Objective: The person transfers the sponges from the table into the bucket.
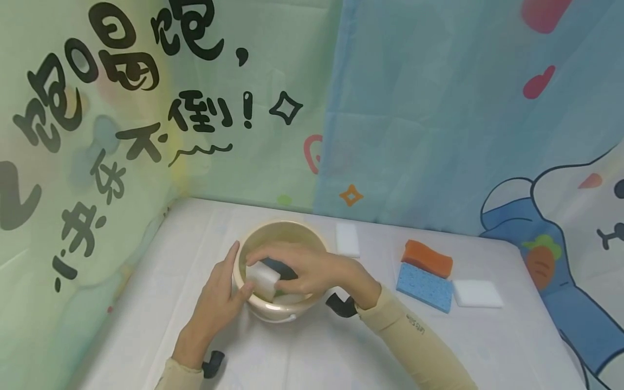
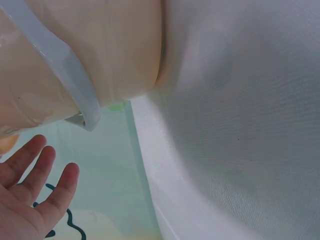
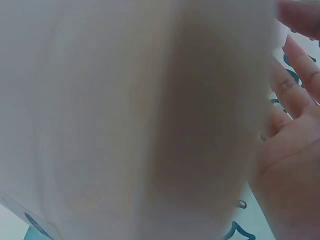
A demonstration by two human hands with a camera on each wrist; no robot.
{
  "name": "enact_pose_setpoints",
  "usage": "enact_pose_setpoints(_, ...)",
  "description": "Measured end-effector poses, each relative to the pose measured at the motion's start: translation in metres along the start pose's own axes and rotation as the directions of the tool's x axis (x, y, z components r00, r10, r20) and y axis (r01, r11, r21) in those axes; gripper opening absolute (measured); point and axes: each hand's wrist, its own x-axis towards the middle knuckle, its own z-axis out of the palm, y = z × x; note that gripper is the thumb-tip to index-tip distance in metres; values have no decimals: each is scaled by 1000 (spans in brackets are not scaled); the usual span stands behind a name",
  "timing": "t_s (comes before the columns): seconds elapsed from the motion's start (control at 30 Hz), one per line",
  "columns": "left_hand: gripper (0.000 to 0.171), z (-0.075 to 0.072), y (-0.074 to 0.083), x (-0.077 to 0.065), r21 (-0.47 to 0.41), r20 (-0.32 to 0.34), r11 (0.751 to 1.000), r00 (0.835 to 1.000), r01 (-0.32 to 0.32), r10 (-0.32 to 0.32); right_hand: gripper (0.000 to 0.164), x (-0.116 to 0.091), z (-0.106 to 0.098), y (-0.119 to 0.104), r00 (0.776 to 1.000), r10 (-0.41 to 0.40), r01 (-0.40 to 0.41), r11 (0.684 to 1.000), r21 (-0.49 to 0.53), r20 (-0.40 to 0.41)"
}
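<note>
A cream bucket (image 1: 277, 311) stands on the white-covered table, its pale handle (image 2: 75, 82) hanging at the side. My right hand (image 1: 304, 268) reaches over the rim and pinches a white sponge block (image 1: 263, 279) between fingers and thumb inside the bucket. Lower in the bucket lie another white piece (image 1: 288, 298) and something dark, partly hidden by that hand. My left hand (image 1: 219, 298) touches the bucket's left rim with fairly straight fingers, its thumb near the white block. In the right wrist view, a blurred pale surface covers much of my right hand (image 3: 295, 145).
Right of the bucket lie an orange sponge (image 1: 427, 259), a blue sponge (image 1: 425, 287) and a white block (image 1: 478, 293). Another white block (image 1: 347, 240) lies just behind the bucket's right side. A printed cloth backdrop (image 1: 414, 108) rises behind the table.
</note>
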Motion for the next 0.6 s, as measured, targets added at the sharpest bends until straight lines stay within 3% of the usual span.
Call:
enact_pose_setpoints(0.2,83,0,0,0,-2,-6,1000,1000,-8,8,49,1,3,-1,1000,28,-28,1000,7,1)
enact_pose_setpoints(0.6,82,1,-1,-1,13,-16,1000,1000,-14,14,55,-7,-2,5,995,45,-47,998,-28,-92)
